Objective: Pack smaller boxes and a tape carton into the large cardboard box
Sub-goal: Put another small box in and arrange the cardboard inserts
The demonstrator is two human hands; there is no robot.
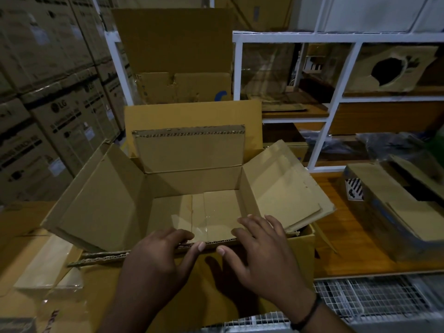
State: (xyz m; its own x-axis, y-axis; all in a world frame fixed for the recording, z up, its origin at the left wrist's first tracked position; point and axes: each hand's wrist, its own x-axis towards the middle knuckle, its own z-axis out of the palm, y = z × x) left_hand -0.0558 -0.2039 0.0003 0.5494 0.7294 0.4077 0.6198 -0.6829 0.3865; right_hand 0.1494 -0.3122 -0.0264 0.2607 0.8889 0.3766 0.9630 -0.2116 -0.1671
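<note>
The large cardboard box [192, 181] sat empty (light, stiff corrugated, probably easily creased). Left hand [158, 251] and right hand [259, 246] pinched its near flap [211, 243], 2 thumbs outside.

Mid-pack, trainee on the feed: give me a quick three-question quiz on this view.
1. True or false: the large open brown cardboard box already holds smaller boxes.
2. Which flap do the left hand and right hand hold? A far flap; B near flap; C right flap.
3. Fill in: a strip of clear ____ runs along the box floor.
Key: 1 false, no boxes show inside; 2 B; 3 tape.
</note>
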